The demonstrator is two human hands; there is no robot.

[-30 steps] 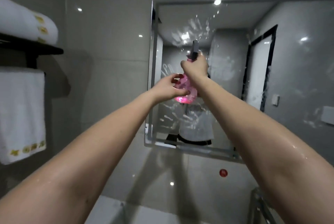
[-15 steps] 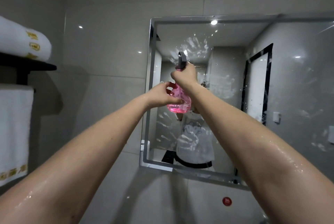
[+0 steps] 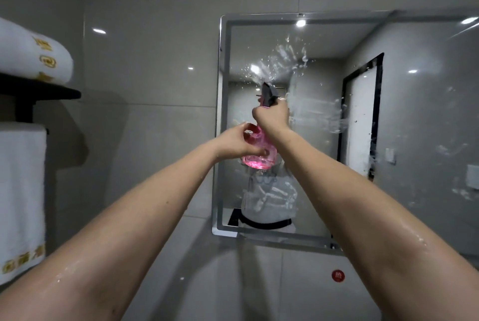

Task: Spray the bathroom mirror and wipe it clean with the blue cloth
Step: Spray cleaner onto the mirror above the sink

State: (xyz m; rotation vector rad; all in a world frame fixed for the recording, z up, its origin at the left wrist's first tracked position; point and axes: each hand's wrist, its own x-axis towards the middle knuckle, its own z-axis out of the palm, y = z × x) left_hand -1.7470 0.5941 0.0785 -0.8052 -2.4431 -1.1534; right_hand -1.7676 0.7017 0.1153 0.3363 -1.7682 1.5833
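Head view: spray bottle [image 3: 257,158], pink liquid [image 3: 260,164].

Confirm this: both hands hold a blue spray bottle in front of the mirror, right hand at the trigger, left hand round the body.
Not quite: the spray bottle is pink, not blue, as the head view shows. The rest stands: right hand at the trigger, left hand round the body, in front of the mirror.

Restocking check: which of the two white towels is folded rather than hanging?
The upper towel, folded on the black shelf; the lower towel hangs straight down beneath it.
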